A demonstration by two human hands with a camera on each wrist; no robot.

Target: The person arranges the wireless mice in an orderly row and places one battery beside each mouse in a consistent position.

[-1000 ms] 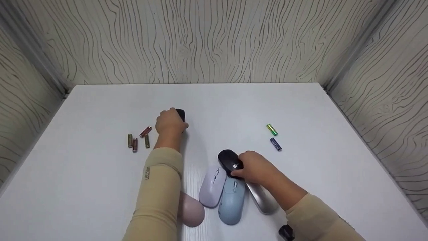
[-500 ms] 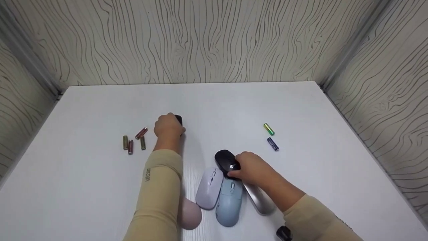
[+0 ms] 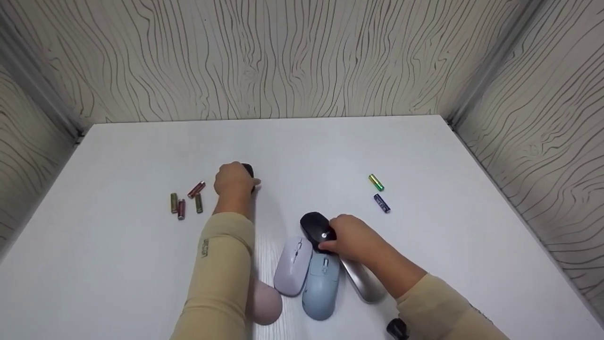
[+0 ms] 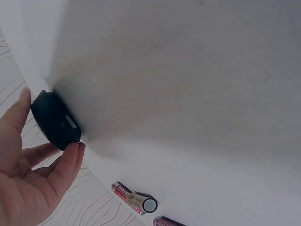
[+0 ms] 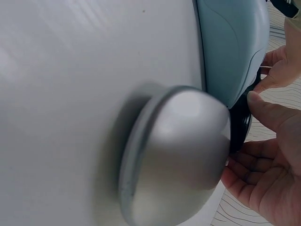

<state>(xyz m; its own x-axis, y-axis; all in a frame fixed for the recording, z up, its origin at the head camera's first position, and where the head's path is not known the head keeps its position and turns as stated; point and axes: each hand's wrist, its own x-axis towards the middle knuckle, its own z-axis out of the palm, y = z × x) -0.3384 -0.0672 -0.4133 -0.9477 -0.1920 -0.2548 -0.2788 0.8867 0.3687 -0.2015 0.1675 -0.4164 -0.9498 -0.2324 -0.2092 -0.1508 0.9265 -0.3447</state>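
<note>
My left hand (image 3: 233, 184) holds a black computer mouse (image 3: 249, 171) at the back left, mostly hidden under the hand in the head view. In the left wrist view, thumb and fingertips grip this mouse (image 4: 55, 120) by its opposite ends. My right hand (image 3: 354, 238) grips another black mouse (image 3: 315, 229) by its sides, thumb on one and fingers on the other. Directly below it lie a lilac mouse (image 3: 293, 268) and a light blue mouse (image 3: 322, 293). A silver mouse (image 3: 364, 282) sits partly under the right wrist. Beside the left sleeve is a pink mouse (image 3: 266, 304).
Several red and olive batteries (image 3: 181, 209) lie left of the left hand. A green battery (image 3: 376, 182) and a blue battery (image 3: 381, 203) lie at right. A small black object (image 3: 397, 329) shows by the right sleeve. Wood-patterned panels (image 3: 264, 56) enclose the white table (image 3: 448, 198).
The head view has shifted slightly, so everything sits a little further left. My left hand has come slightly nearer with its black mouse. The right hand keeps its hold on the other.
</note>
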